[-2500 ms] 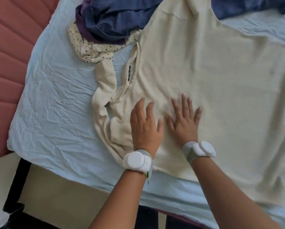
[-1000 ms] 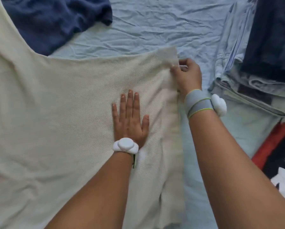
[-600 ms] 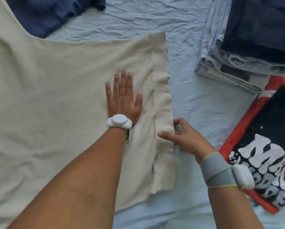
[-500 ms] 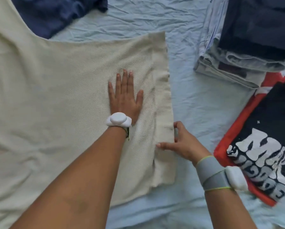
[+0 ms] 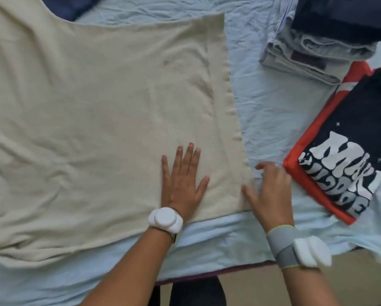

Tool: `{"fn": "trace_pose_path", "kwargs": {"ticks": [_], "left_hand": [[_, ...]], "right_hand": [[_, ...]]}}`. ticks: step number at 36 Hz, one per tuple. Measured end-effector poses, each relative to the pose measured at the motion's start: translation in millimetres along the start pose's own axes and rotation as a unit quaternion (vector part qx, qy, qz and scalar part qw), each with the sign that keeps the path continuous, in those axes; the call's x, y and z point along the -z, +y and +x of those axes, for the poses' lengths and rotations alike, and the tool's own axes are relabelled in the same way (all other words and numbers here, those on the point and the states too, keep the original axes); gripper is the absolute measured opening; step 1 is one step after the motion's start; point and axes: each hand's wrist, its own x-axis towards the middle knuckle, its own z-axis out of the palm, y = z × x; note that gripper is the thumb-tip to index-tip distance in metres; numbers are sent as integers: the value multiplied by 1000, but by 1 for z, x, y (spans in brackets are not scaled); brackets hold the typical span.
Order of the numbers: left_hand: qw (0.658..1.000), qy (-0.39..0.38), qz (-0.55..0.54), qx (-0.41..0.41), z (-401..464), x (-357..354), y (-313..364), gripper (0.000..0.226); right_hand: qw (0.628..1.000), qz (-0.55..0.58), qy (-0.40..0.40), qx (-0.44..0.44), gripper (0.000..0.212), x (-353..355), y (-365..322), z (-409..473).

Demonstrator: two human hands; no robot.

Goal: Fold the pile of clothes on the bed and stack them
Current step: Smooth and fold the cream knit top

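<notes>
A large cream knit top [image 5: 101, 111] lies spread flat on the light blue bed sheet [image 5: 266, 102]. My left hand [image 5: 182, 182] presses flat on it near its lower right corner, fingers straight and spread. My right hand [image 5: 269, 191] lies at the top's right hem by that corner, fingers loosely spread, thumb touching the fabric edge; it is motion-blurred. To the right sit folded clothes: a black printed T-shirt on an orange garment [image 5: 348, 146], and behind it a stack of grey jeans under a dark navy piece [image 5: 317, 40].
A dark blue garment [image 5: 68, 5] peeks out at the top left behind the cream top. The bed's near edge [image 5: 207, 274] runs along the bottom, with tan floor below it.
My right hand slid down the right hem to the lower corner and let go of its pinch. My left hand moved toward the near edge. The hem now lies flatter.
</notes>
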Motion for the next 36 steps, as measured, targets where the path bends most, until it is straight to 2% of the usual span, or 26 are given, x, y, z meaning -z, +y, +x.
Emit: {"fn": "trace_pose_path", "kwargs": {"ticks": [1,3,5,7,10,12,14,18,23,27,29,32,36], "left_hand": [[1000,-9,1,-7,-6,0,-1,72],[999,-30,2,-23,-18,1,-6,78],[997,-50,11,-51,-28,1,-12,89],[994,-67,24,-84,-42,4,-21,100],[989,-81,44,-115,-59,9,-38,102],[989,-80,43,-116,-65,13,-49,96],[990,-67,33,-117,-68,19,-58,84],[995,21,-24,-97,-59,38,-71,58],[994,72,-81,4,-1,96,-78,53],[991,85,-65,83,76,127,-97,47],[990,78,-69,95,106,136,-108,48],[992,23,-78,94,124,137,-127,54],[990,66,-102,71,107,138,-147,53]], "right_hand": [[998,-11,11,63,42,-3,-4,-6],[988,3,-53,144,38,-7,-10,-16],[969,-43,-153,187,43,-11,-11,-24],[950,-122,-191,217,51,-17,-5,-30],[948,-162,-165,221,59,-21,-2,-33],[949,-170,-137,228,56,-23,-3,-31],[948,-172,-105,245,47,-24,-5,-27],[956,-139,-71,249,14,-9,-21,-3],[962,-105,12,253,29,19,-70,62],[960,-117,79,241,26,22,-108,124],[970,-113,70,204,28,16,-121,150],[981,-92,46,165,37,6,-137,163],[983,-26,42,179,34,-12,-160,134]]}}
